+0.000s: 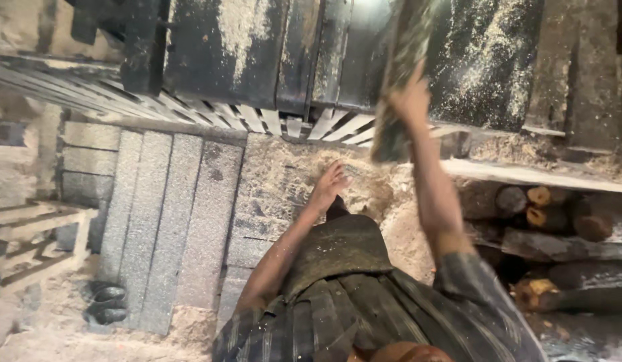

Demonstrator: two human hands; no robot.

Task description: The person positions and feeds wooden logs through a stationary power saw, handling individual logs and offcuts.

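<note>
My right hand [410,100] is raised and shut on a rough, dusty wooden plank [399,64], which stands nearly upright in front of a dark metal machine bed [244,47] dusted with sawdust. My left hand [331,184] hangs lower with its fingers spread and holds nothing, above a sawdust-covered floor [284,174]. My striped, dust-speckled shirt [364,302] fills the bottom of the view.
Several grey planks [157,221] lie side by side at the left. Cut logs [545,208] are stacked at the right under a board. A slatted wooden frame [29,234] stands at the far left, and a pair of dark shoes [106,303] sits near the planks' end.
</note>
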